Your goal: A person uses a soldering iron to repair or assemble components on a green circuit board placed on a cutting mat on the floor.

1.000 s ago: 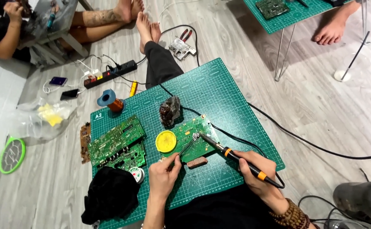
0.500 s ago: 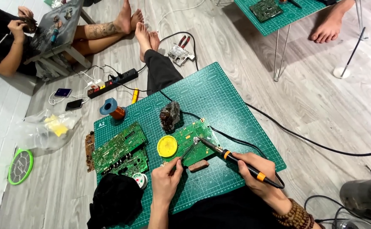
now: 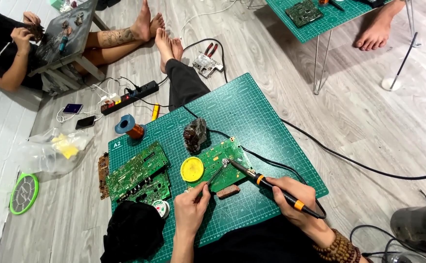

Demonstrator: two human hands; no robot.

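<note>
A small green circuit board point(image 3: 216, 158) lies on the green cutting mat point(image 3: 252, 112) in front of me. My right hand point(image 3: 291, 197) grips a black and orange soldering iron point(image 3: 261, 182), its tip resting on the board's middle. My left hand point(image 3: 191, 203) pinches thin metal tweezers point(image 3: 215, 174) that reach up to the same spot as the iron's tip. A yellow round lid point(image 3: 192, 169) sits just left of the board, and a small brown block point(image 3: 227, 192) lies below it.
Two larger green boards point(image 3: 137, 169) lie left on the mat, with a black cloth point(image 3: 132, 234), a copper wire spool point(image 3: 131, 127) and a dark lump point(image 3: 195, 132). A power strip point(image 3: 130, 96), phones and cables lie on the floor. Other people sit at upper left and upper right.
The view has shifted slightly, so everything sits a little lower and to the right. Both hands keep the iron and tweezers on the same spot of the board.
</note>
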